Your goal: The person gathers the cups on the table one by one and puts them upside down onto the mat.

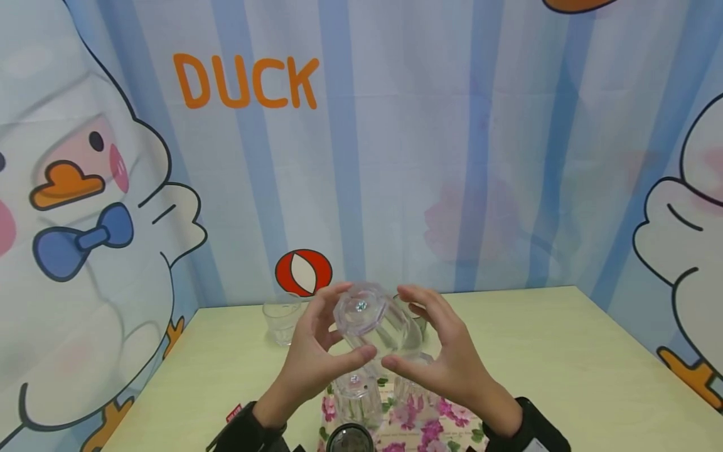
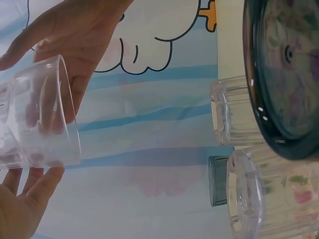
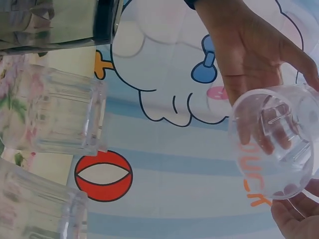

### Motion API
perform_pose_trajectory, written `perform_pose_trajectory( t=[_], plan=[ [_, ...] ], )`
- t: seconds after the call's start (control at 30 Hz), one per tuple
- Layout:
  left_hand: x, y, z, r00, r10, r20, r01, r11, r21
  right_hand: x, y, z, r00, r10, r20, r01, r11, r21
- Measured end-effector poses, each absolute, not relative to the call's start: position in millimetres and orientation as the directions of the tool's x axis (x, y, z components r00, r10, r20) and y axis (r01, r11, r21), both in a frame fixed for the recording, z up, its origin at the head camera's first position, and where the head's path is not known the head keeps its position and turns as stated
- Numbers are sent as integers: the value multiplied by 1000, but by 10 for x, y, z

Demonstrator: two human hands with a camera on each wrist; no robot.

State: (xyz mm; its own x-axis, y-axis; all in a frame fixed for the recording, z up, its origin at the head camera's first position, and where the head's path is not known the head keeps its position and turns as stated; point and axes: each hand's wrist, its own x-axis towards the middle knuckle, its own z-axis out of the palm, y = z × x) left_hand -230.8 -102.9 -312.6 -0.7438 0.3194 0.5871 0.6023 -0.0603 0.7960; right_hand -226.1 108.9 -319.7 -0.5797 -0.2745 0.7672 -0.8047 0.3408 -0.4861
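Between my hands is a clear plastic cup (image 1: 390,326), raised and tilted, its faceted base facing the head camera. My left hand (image 1: 322,351) grips it from the left, thumb low and fingers behind. From the right, my right hand (image 1: 446,351) holds it with thumb and fingers spread wide. The cup's open rim shows in the left wrist view, with fingertips of the left hand (image 2: 25,204) right at it. The right hand's fingertips (image 3: 286,209) meet the rim in the right wrist view. Below stand two clear faceted cups (image 1: 358,402), bases up, on a floral mat (image 1: 395,436).
A dark-rimmed round vessel (image 1: 350,437) stands at the near edge of view. Another clear cup (image 1: 282,320) is at the back left of the pale table (image 1: 565,364). A dark-tinted cup (image 2: 218,180) stands farther back. A duck-print curtain (image 1: 395,125) surrounds the table.
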Motion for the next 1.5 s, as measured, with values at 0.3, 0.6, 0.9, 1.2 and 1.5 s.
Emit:
perform_pose_trajectory(
  t=[0.3, 0.6, 0.9, 1.2, 1.5],
  plan=[
    [-2309, -1023, -3160, -760, 342, 553, 584, -18, 812, -2264, 1072, -3078, -530, -345, 774, -842, 323, -432],
    [-2323, -1058, -3156, -742, 382, 551, 596, 2, 803, -2265, 1088, -3053, -520, -422, 743, -852, 314, -418],
    [-2330, -1118, -3126, -726, 442, 526, 593, 16, 805, -2277, 1091, -3082, -531, -446, 720, -846, 317, -428],
    [-2282, -1108, -3107, -767, 418, 486, 562, 74, 824, -2258, 1061, -3140, -541, -368, 756, -838, 313, -448],
    [-2282, -1136, -3170, -802, 301, 515, 560, 80, 825, -2280, 1019, -3246, -561, -308, 769, -827, 243, -507]
  ],
)
